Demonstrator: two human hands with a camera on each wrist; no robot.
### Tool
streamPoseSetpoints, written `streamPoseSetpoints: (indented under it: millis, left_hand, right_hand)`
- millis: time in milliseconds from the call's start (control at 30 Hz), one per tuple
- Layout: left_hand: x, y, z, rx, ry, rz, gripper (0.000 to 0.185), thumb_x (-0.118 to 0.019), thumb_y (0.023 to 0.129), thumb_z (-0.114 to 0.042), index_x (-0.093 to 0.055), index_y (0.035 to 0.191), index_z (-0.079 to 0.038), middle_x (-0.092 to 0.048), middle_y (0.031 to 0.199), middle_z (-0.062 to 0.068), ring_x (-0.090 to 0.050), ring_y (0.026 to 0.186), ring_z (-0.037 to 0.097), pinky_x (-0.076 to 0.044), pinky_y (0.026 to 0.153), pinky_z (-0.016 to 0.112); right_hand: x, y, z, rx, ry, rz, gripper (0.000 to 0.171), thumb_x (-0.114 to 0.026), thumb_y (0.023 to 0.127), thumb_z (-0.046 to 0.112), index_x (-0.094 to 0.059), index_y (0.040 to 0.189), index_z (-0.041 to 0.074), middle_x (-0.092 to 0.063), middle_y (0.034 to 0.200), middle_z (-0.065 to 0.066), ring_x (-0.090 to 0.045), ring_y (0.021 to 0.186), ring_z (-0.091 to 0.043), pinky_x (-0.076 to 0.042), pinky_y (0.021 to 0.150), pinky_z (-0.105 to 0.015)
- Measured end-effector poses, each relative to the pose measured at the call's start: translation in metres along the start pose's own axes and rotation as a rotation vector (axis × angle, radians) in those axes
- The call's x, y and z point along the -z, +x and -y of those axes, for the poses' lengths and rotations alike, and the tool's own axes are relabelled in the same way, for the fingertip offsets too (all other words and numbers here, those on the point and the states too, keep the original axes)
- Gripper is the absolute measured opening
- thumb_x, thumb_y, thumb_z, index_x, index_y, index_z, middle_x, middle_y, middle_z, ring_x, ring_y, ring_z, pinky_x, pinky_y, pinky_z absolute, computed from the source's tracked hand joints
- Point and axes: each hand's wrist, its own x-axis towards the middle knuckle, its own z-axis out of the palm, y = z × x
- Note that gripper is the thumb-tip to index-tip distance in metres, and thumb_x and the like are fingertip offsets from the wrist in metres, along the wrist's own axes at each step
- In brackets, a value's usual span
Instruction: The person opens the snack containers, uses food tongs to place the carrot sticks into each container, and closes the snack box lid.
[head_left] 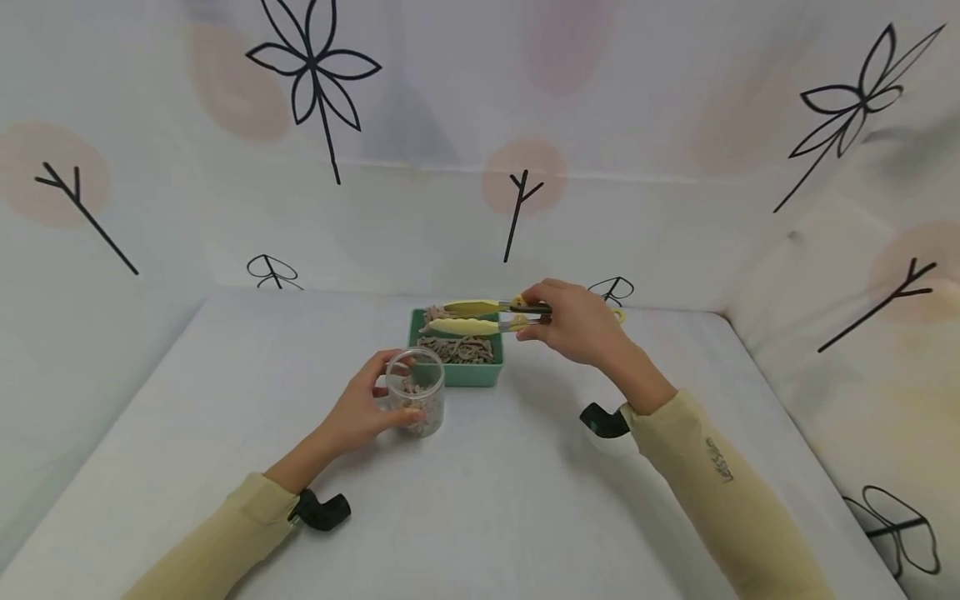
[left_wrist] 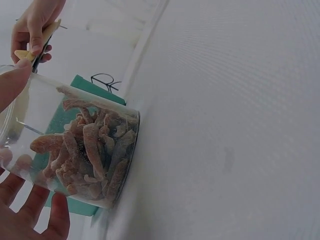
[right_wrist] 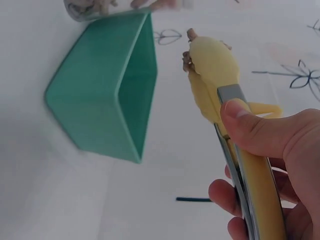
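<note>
On the white surface [head_left: 525, 500], a teal container [head_left: 480, 372] of brown snack sticks sits near the back edge. The left hand [head_left: 360, 412] grips a clear jar [head_left: 417, 400] just before it; the right hand [head_left: 577, 323] squeezes yellow tongs [head_left: 480, 317], tips pinching a piece above the container.

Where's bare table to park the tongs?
Bare white table left of the clear plastic jar, and right of the green tray toward the wall. Crowded at centre: jar, tray, both hands, yellow tongs.
</note>
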Motion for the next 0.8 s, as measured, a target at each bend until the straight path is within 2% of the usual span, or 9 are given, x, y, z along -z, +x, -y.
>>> streamPoseSetpoints:
  millis: [167, 500, 800]
  left_hand:
    - [0.0, 0.0, 0.0, 0.008, 0.005, 0.001, 0.082, -0.087, 0.079, -0.021, -0.04, 0.145, -0.013, -0.053, 0.138, 0.013, -0.047, 0.127, 0.03, -0.045, 0.097, 0.053]
    - [0.001, 0.001, -0.003, 0.01, 0.025, 0.002, 0.084, -0.087, 0.079, -0.022, -0.039, 0.146, -0.01, -0.052, 0.139, 0.013, -0.047, 0.128, 0.032, -0.046, 0.097, 0.053]
    - [0.001, 0.001, -0.001, 0.03, 0.024, 0.003, 0.084, -0.087, 0.078, -0.023, -0.039, 0.146, -0.011, -0.052, 0.138, 0.009, -0.048, 0.128, 0.029, -0.046, 0.098, 0.051]
  right_hand:
    - [0.009, -0.007, 0.013, 0.033, 0.009, -0.023, 0.053, -0.085, 0.08, 0.035, -0.067, 0.122, 0.007, -0.067, 0.11, -0.002, -0.069, 0.088, -0.016, -0.053, 0.069, -0.035]
    - [0.012, -0.026, 0.031, 0.195, 0.028, -0.074, 0.05, -0.088, 0.075, 0.033, -0.07, 0.115, 0.007, -0.067, 0.102, 0.001, -0.063, 0.076, -0.01, -0.05, 0.063, -0.029]
    - [0.004, -0.031, 0.035, 0.214, -0.006, -0.038, 0.048, -0.088, 0.076, 0.032, -0.07, 0.114, 0.009, -0.064, 0.098, 0.004, -0.059, 0.075, -0.008, -0.048, 0.062, -0.027]
